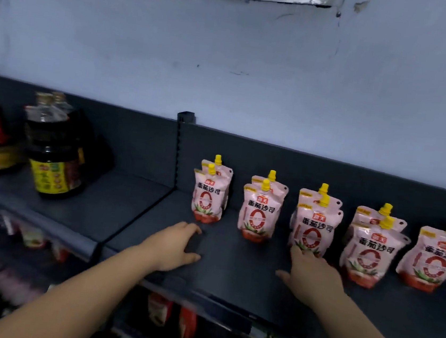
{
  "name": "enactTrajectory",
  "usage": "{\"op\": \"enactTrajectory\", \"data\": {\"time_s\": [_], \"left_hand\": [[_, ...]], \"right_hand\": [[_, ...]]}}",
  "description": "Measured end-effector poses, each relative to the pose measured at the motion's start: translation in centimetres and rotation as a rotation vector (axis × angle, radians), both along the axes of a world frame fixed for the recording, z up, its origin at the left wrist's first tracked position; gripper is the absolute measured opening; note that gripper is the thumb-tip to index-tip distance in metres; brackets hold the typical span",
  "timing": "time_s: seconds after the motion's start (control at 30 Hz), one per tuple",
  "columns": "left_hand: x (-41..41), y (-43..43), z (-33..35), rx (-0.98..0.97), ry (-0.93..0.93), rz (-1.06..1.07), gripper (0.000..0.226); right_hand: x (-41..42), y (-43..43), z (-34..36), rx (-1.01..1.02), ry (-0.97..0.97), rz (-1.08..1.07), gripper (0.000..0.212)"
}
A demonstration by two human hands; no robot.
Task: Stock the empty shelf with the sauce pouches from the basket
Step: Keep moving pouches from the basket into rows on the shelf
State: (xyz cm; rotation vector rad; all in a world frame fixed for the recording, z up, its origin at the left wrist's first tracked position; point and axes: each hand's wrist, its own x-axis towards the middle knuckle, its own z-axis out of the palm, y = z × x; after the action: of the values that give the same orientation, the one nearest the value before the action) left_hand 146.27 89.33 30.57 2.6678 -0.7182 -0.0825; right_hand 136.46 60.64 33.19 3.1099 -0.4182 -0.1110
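Standing along the back of a dark grey shelf [233,264] are pink tomato-sauce pouches [257,211] with yellow caps, in five spots: four spots hold two pouches, one behind the other, and the far-right spot shows a single pouch [434,257]. The left hand [176,247] rests on the shelf, its grip loosely apart and empty. The right hand [312,276] is also empty, fingers spread, its fingertips touching the base of the third pair [312,226]. Dark sauce bottles [51,149] fill the neighbouring bay on the left. No basket is in view, so remaining stock cannot be told; front shelf space is still bare.
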Motion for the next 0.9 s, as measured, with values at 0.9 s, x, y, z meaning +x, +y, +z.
{"op": "enactTrajectory", "data": {"time_s": [0.9], "left_hand": [[-22.8, 58.4, -2.4, -0.068, 0.063, 1.251, 0.056]], "right_hand": [[7.4, 68.3, -2.1, 0.071, 0.045, 1.284, 0.057]]}}
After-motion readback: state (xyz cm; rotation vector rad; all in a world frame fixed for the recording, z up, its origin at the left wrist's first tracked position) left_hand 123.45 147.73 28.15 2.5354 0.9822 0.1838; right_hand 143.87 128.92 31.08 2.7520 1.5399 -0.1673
